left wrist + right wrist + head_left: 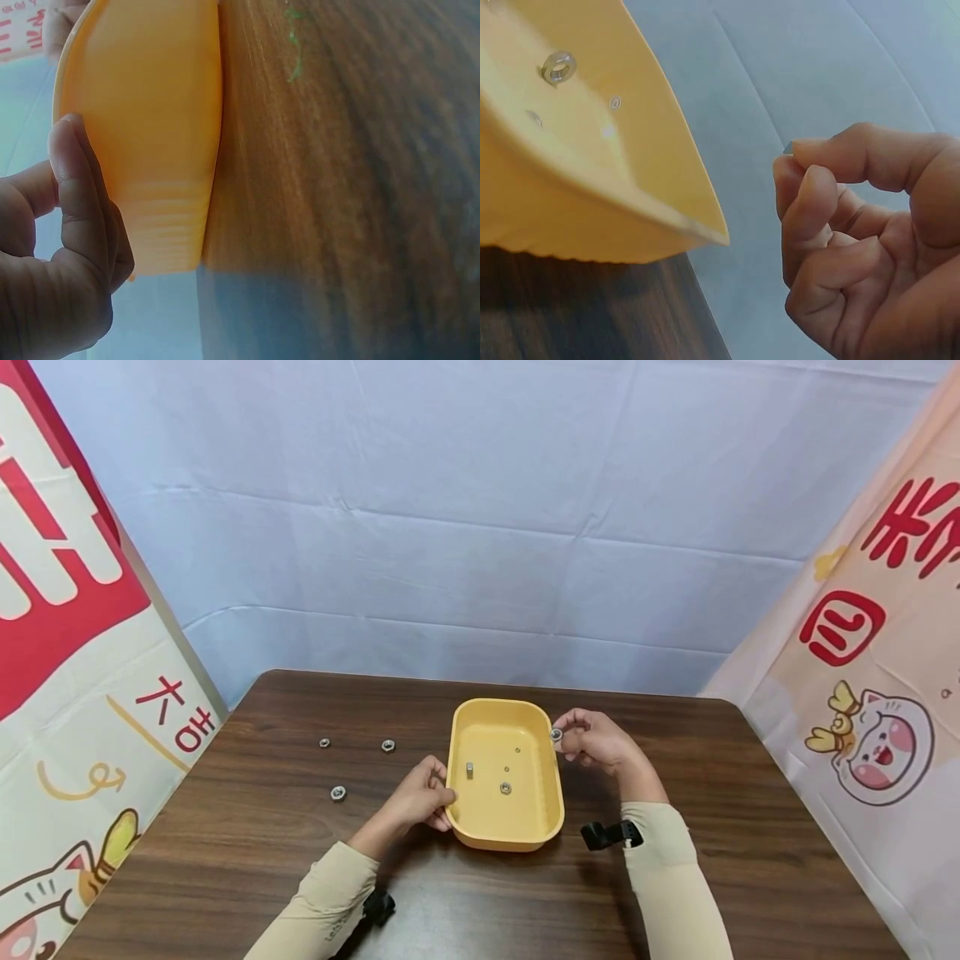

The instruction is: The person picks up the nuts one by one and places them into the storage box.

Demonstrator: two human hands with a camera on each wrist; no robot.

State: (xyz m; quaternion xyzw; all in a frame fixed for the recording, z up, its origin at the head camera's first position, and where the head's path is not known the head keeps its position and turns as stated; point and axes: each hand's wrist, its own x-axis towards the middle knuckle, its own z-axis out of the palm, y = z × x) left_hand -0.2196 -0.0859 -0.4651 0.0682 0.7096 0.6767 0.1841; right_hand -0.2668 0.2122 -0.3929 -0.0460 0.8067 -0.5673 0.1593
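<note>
A yellow plastic tray (504,839) stands on the table. My left hand (420,795) grips its left wall, thumb over the rim and fingers outside, as the left wrist view shows on the tray's side (150,112). Just beyond the right rim, my right hand (600,743) pinches a metal hex nut (556,735) between thumb and fingertips. In the right wrist view only a small grey corner of that nut (788,148) shows. Inside the tray lie a larger nut (506,788), a nut standing on its side (469,770), and two tiny nuts, one nearer the back (517,750).
On the dark wooden table (247,860), left of the tray, lie a small nut (325,742), a medium nut (387,746) and a larger nut (338,793). A pale cloth (465,527) hangs behind the table's back edge, with printed banners at both sides.
</note>
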